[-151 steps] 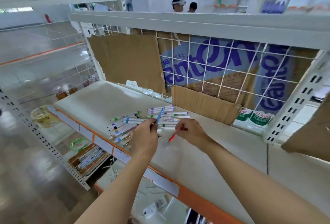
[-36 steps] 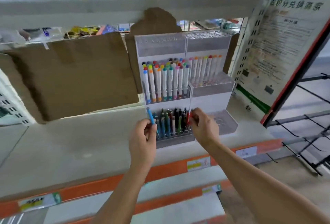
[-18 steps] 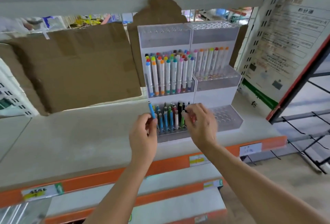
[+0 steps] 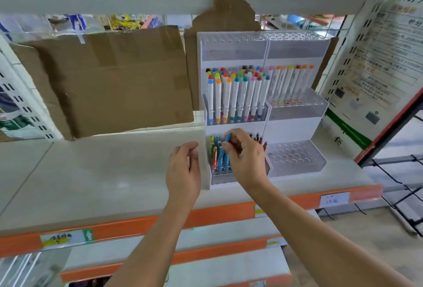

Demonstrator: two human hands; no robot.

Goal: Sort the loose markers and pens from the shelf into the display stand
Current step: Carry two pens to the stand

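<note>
Item: blue pen [image 4: 223,152], near-upright, pinched in your right hand [image 4: 246,158] over the display stand [image 4: 295,124] lower-left pen tier, slots directly beneath; left hand [image 4: 183,168] loosely curled, empty, beside.

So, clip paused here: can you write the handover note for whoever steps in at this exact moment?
Left hand: empty, fingers loosely curled, beside the stand's left wall.
Right hand: pinching a slim blue pen, tilted, tip down among the lower-left pens.
White tiered acrylic display stand: on the grey shelf.
Done: the white-barrelled colour-capped markers fill the middle-left tier; the middle-right tier is partly filled.
Left: seat the blue pen. The clear lower-right hole rack and the top tier are empty. No loose pens in view here.
</note>
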